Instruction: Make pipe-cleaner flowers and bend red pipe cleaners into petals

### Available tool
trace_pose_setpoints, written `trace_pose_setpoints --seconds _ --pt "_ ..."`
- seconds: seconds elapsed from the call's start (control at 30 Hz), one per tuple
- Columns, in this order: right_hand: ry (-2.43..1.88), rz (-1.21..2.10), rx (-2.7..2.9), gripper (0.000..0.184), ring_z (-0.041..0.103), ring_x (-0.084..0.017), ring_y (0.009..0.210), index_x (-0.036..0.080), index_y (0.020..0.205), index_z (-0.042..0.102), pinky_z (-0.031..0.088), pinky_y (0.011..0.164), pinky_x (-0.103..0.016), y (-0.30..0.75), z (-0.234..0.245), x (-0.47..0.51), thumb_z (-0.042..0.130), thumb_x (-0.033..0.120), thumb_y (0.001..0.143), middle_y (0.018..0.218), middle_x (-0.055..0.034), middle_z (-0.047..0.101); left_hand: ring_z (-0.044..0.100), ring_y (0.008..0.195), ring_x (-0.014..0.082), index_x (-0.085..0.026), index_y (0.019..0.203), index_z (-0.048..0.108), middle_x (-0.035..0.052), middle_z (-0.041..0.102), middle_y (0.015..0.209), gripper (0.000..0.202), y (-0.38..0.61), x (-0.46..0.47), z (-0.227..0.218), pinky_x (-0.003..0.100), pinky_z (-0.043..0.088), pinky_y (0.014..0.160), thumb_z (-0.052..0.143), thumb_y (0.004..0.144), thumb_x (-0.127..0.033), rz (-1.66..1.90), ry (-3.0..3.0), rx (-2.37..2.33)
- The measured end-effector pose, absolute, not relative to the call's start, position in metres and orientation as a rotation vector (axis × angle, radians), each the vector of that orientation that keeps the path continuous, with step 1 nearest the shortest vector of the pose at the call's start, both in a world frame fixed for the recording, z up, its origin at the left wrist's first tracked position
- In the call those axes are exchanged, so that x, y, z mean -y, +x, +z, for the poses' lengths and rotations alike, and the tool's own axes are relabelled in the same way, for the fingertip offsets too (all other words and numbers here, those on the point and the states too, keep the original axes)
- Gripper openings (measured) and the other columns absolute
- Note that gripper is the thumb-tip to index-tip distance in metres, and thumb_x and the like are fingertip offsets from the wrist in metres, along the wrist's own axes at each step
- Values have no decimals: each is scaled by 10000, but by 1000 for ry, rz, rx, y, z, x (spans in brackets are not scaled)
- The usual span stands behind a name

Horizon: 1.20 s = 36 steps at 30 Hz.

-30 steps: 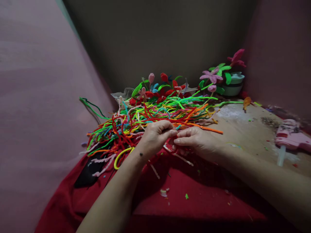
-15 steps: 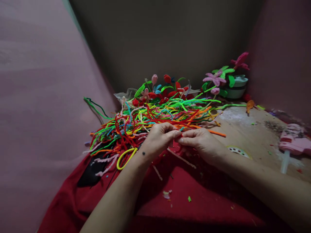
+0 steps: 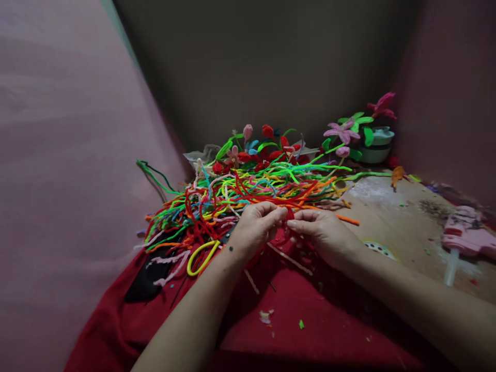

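Between my two hands is a bent red pipe cleaner (image 3: 290, 214), held up over the red cloth. My left hand (image 3: 261, 219) pinches it between thumb and forefinger. From the other side, my right hand (image 3: 315, 227) grips it with thumb and fingertips, close to the left fingers. Part of the red piece is hidden behind the fingers. Just beyond my hands spreads a big tangled pile of coloured pipe cleaners (image 3: 267, 181). A pale pipe cleaner (image 3: 290, 259) lies on the cloth below my hands.
Yellow-handled scissors (image 3: 202, 258) and a black flat object (image 3: 143, 281) lie at the left on the red cloth (image 3: 310, 320). Fuzzy flowers (image 3: 267, 132) stand behind the pile. At the right are a green pot (image 3: 374, 152) and a pink glue gun (image 3: 465, 232). Small scraps dot the cloth.
The fingertips of both hands have shifted slightly on the red piece, and more of it shows between them. A small teal bit at the fingertips is no longer visible. The view tilted slightly.
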State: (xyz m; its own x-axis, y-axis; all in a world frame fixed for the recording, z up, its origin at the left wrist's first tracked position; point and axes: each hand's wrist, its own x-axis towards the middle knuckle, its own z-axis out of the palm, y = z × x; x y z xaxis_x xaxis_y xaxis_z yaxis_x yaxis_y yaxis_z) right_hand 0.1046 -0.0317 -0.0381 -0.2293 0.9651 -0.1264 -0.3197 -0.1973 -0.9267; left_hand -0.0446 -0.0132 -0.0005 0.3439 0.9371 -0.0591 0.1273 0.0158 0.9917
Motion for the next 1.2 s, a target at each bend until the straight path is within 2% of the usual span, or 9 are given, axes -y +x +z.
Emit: trace_pose_setpoints --seconds 0.13,0.27,0.43,0.67,0.87,1.0,1.1,1.2 --pt "-834 1654 842 179 512 -77 492 143 603 594 386 496 -220 107 -45 24 747 236 597 558 26 577 378 357 31 -121 762 573 -56 496 506 212 -43 14 2 170 236 369 659 654 -281 715 1433 -1060" --pt "-855 1683 785 173 537 -98 516 133 617 607 426 511 -244 107 -45 23 749 228 588 594 -1 592 338 373 31 -120 663 571 -68 453 453 87 -40 14 0 175 265 403 623 642 -187 642 1541 -1148" --pt "-871 1631 766 164 527 -98 520 142 655 610 443 495 -244 106 -43 24 741 214 587 613 3 587 459 554 73 -125 695 615 -23 564 623 74 -42 9 -8 194 363 556 583 675 -188 761 1774 -1131" --pt "-820 1544 850 202 536 -87 536 163 717 612 429 546 -235 103 -46 24 715 110 552 638 31 596 527 660 119 -156 720 603 2 600 693 63 -45 8 -16 223 401 645 551 725 -191 869 2041 -1155" --pt "-813 1529 856 204 557 -103 553 159 720 624 428 538 -242 103 -44 25 731 124 549 660 13 619 516 663 111 -164 720 560 3 583 706 64 -45 10 -18 221 398 649 512 747 -132 901 2207 -1146" --pt "-822 1592 838 224 541 -99 506 145 754 664 414 490 -241 103 -43 26 741 175 546 654 -3 639 511 646 105 -170 721 549 -8 568 686 50 -45 10 -19 220 402 639 514 755 -157 923 2161 -1116" --pt "-847 1608 873 241 536 -96 493 128 796 685 409 482 -240 103 -45 25 730 195 569 657 -22 648 498 564 85 -172 740 524 -28 548 650 29 -44 10 -20 208 405 572 551 728 -171 937 1962 -1118" --pt "-852 1615 906 222 556 -109 506 113 757 680 427 500 -251 105 -46 24 739 214 568 634 -30 641 483 481 69 -175 786 495 -52 529 620 139 -43 11 -18 194 398 490 595 689 -175 931 1749 -1057"
